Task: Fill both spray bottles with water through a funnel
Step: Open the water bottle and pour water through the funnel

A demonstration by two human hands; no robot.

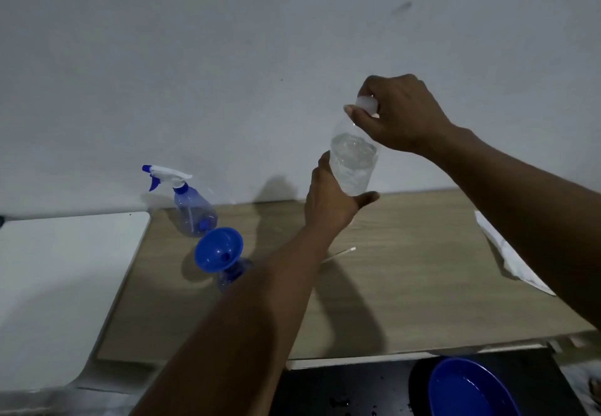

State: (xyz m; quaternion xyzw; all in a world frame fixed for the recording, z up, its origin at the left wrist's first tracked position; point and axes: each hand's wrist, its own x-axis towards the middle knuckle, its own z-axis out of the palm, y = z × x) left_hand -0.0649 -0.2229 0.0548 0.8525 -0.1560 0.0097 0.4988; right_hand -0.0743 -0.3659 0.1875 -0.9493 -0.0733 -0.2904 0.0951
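Note:
My left hand (328,201) grips the lower part of a clear water bottle (354,162), held up above the wooden table (406,269). My right hand (400,113) pinches the bottle's white cap (367,105) from above. A blue spray bottle (193,210) with a white and blue trigger head stands at the back left of the table. In front of it a blue funnel (218,249) sits in the neck of a second blue bottle (232,275), partly hidden by my left forearm.
A white board or surface (65,279) lies to the left of the table. A crumpled white cloth (507,253) lies at the right. A thin white stick (340,254) lies mid-table. A blue bowl (468,389) sits on a dark surface at the bottom right.

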